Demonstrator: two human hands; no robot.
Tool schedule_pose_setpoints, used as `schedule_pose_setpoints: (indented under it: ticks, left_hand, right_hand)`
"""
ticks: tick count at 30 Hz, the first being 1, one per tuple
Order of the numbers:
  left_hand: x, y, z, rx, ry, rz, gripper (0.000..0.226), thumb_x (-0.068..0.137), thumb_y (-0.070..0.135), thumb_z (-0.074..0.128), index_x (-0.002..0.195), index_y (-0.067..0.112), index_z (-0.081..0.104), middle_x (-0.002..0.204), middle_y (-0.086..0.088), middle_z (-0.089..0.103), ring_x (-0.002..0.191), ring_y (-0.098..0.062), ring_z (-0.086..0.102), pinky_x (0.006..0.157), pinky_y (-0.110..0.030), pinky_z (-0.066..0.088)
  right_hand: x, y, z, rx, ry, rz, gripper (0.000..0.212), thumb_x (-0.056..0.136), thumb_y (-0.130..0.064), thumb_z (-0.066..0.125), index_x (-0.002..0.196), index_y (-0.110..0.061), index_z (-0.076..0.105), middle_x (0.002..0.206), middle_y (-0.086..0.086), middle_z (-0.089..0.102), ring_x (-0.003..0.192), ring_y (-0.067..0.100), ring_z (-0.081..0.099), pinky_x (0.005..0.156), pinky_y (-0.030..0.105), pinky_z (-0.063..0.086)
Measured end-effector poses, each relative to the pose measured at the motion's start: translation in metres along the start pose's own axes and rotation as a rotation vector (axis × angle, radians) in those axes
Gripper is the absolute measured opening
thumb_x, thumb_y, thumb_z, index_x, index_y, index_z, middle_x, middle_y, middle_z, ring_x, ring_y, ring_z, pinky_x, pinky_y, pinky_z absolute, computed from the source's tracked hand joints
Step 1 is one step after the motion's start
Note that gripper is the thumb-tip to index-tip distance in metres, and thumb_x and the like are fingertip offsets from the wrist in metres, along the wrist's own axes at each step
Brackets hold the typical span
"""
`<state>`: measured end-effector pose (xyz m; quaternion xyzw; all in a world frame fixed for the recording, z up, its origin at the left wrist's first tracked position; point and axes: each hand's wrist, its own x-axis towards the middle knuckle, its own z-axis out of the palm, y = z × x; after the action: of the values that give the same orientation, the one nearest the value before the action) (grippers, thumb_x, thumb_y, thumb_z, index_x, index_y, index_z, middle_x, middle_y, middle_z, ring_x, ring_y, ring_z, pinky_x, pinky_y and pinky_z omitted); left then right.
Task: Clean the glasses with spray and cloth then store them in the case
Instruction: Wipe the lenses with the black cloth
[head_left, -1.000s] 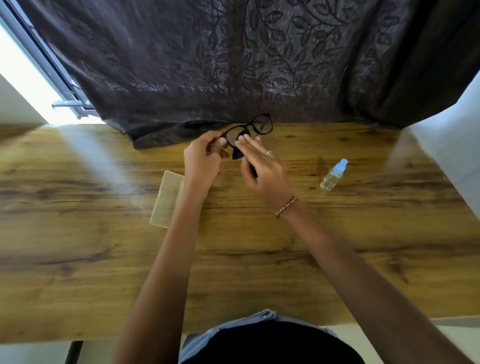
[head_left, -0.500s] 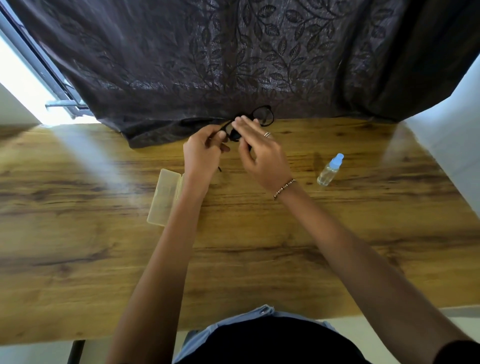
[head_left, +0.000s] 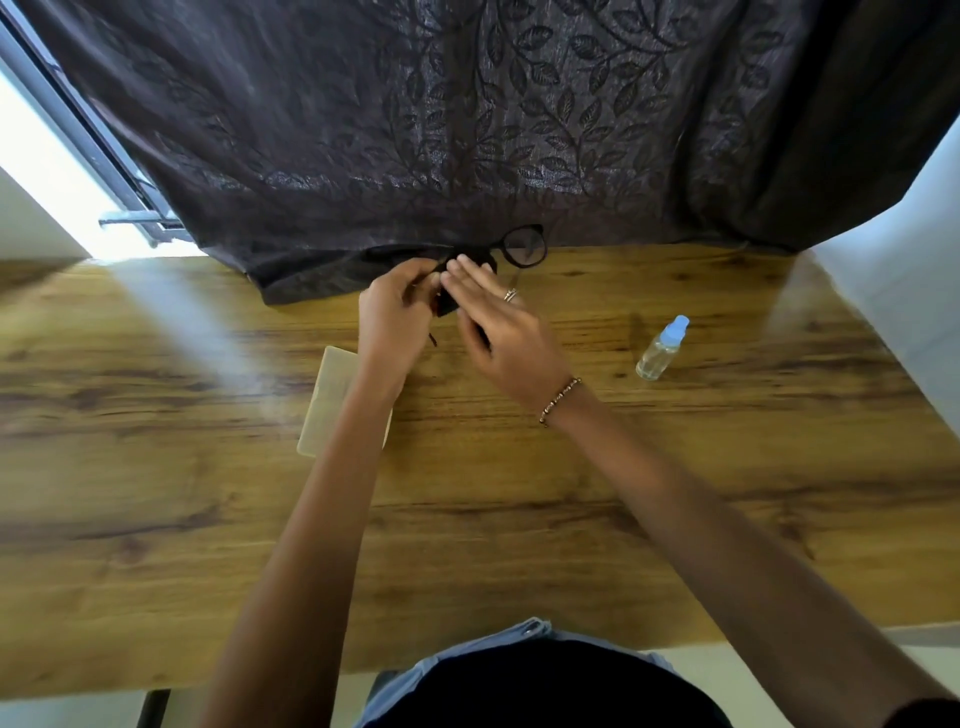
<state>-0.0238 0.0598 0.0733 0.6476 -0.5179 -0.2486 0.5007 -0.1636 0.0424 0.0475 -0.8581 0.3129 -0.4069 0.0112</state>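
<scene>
A pale translucent case (head_left: 332, 400) lies on the wooden table (head_left: 156, 519) at left, partly under the left forearm. Just beyond it, the left hand (head_left: 395, 317) curls its fingers and pinches the left end of the black glasses (head_left: 522, 247), held over the table's far edge by the curtain (head_left: 467, 130). The right hand (head_left: 498, 322) has its fingers straight and pressed together over one lens, pinching a dark cloth (head_left: 447, 304) against it with the thumb below. Squeezing too hard could twist the thin frame, and a slack left pinch could drop it. The spray bottle (head_left: 662, 348) stands near on the right, where a careless wrist could tip it.
</scene>
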Motion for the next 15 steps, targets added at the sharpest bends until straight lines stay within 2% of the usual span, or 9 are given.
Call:
schedule_pose_setpoints:
  ticks: [2,4,6,8,9,12,14,15]
  left_hand:
    - [-0.004,-0.001,0.001,-0.027,-0.043,-0.006,0.02,0.096,0.012,0.051,0.108,0.011,0.067,0.092,-0.002,0.07,0.082,-0.01,0.068,0.074,-0.024,0.056]
    - [-0.005,-0.004,0.0,-0.021,-0.052,-0.008,0.019,0.096,0.013,0.052,0.107,0.01,0.067,0.089,-0.003,0.071,0.075,-0.007,0.067,0.072,-0.022,0.054]
    - [-0.008,-0.01,-0.004,0.004,-0.06,-0.011,0.02,0.096,0.013,0.053,0.11,0.008,0.066,0.089,-0.007,0.07,0.076,-0.008,0.067,0.077,-0.022,0.054]
    - [-0.012,-0.016,-0.009,-0.016,-0.068,-0.022,0.021,0.096,0.014,0.053,0.112,0.008,0.065,0.091,-0.007,0.07,0.078,-0.008,0.066,0.08,-0.024,0.055]
    - [-0.013,-0.018,-0.011,-0.033,-0.07,-0.024,0.02,0.096,0.013,0.053,0.111,0.009,0.065,0.091,-0.006,0.07,0.077,-0.007,0.066,0.08,-0.024,0.055]
    - [-0.014,-0.023,-0.015,-0.06,-0.089,-0.031,0.018,0.096,0.013,0.052,0.109,0.01,0.065,0.09,-0.003,0.068,0.076,-0.004,0.065,0.078,-0.024,0.055]
    - [-0.015,-0.024,-0.014,-0.062,-0.103,-0.035,0.019,0.096,0.012,0.052,0.111,0.008,0.064,0.091,-0.002,0.067,0.075,-0.002,0.065,0.078,-0.023,0.054]
    - [-0.015,-0.024,-0.013,-0.062,-0.109,-0.039,0.02,0.096,0.012,0.052,0.112,0.007,0.063,0.092,-0.002,0.067,0.075,-0.002,0.065,0.079,-0.022,0.054]
  right_hand:
    - [0.004,0.004,-0.003,-0.018,0.002,-0.015,0.035,0.093,-0.005,0.052,0.127,0.003,0.056,0.131,0.017,0.057,0.128,0.023,0.049,0.108,0.032,0.038]
    - [0.009,0.01,-0.009,-0.047,0.061,0.055,0.03,0.092,-0.002,0.054,0.121,0.003,0.061,0.122,0.016,0.064,0.119,0.025,0.058,0.102,0.032,0.045]
    - [0.011,0.015,-0.017,-0.015,0.174,0.197,0.024,0.091,-0.001,0.055,0.111,0.0,0.067,0.102,0.012,0.072,0.088,0.017,0.068,0.083,0.021,0.053]
    - [0.012,0.019,-0.026,0.03,0.319,0.34,0.02,0.092,-0.004,0.054,0.106,-0.003,0.069,0.081,0.002,0.07,0.058,0.004,0.055,0.059,0.007,0.043]
    - [0.012,0.021,-0.03,0.053,0.392,0.408,0.02,0.093,-0.005,0.053,0.105,-0.004,0.069,0.077,-0.005,0.067,0.054,0.004,0.052,0.055,0.007,0.039]
    - [0.01,0.03,-0.041,0.135,0.54,0.559,0.021,0.094,-0.009,0.052,0.105,-0.007,0.069,0.081,-0.017,0.061,0.069,0.011,0.06,0.057,0.012,0.045]
    - [0.007,0.031,-0.042,0.122,0.538,0.576,0.022,0.094,-0.011,0.052,0.107,-0.008,0.07,0.083,-0.013,0.066,0.062,0.011,0.059,0.055,0.017,0.046]
    - [0.004,0.029,-0.041,0.094,0.507,0.549,0.023,0.094,-0.01,0.053,0.109,-0.007,0.07,0.083,-0.009,0.069,0.056,0.009,0.057,0.052,0.014,0.043]
